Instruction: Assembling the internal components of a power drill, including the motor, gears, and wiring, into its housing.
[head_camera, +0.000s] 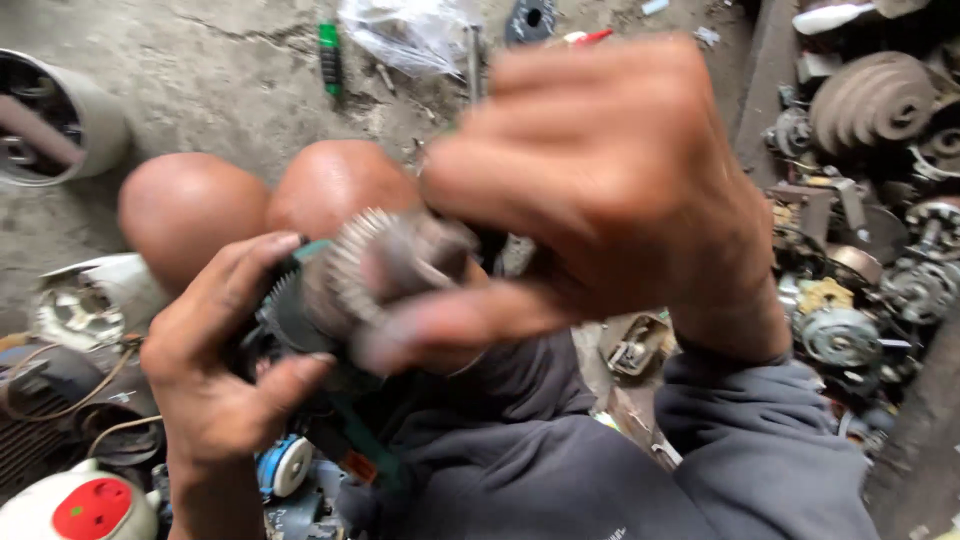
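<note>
Gripping the dark green tool (300, 340) in our left hand (215, 375) above our lap, our right hand (600, 190) pinches its toothed gear (365, 265), which could slip and nick fingers.

A rough, cracked concrete floor (220, 70) carries everything. At the upper left of the frame a grey metal drum (60, 115) lies on its side. Along the top edge lie a green-handled tool (329, 55) and a crumpled clear plastic bag (410, 35). The right side is crowded with a heap of motor parts (870, 230). At the lower left sits a white housing (85, 300).
</note>
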